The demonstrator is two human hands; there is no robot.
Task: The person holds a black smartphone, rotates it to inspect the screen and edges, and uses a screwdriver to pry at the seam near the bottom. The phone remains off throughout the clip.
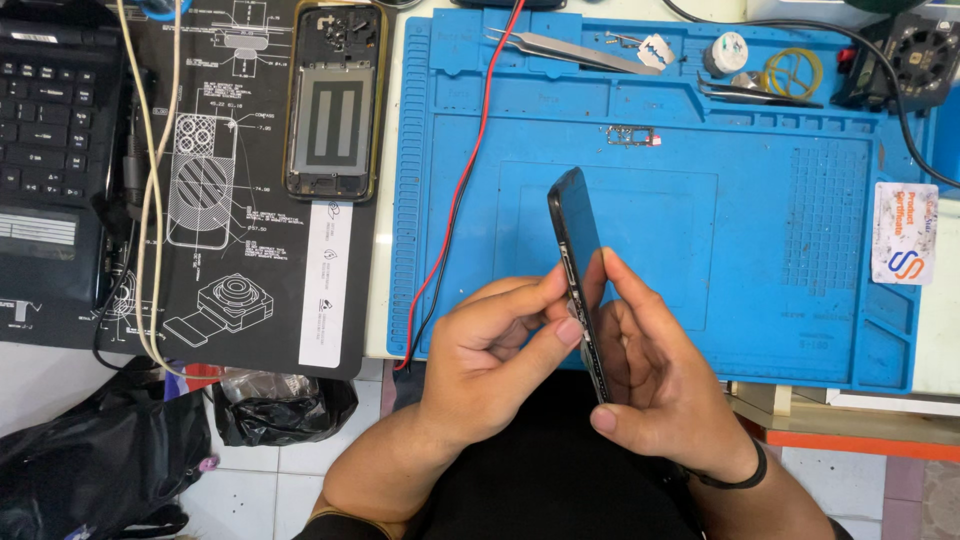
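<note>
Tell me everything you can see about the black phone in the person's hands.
The phone is a slim, dark slab, seen almost edge-on, so its face is hidden. It looks glossy, with a darker side frame. It is tilted on edge above the blue mat, its top end pointing away. The right hand cradles its lower part, and the left hand pinches its side edge with fingertips.
</note>
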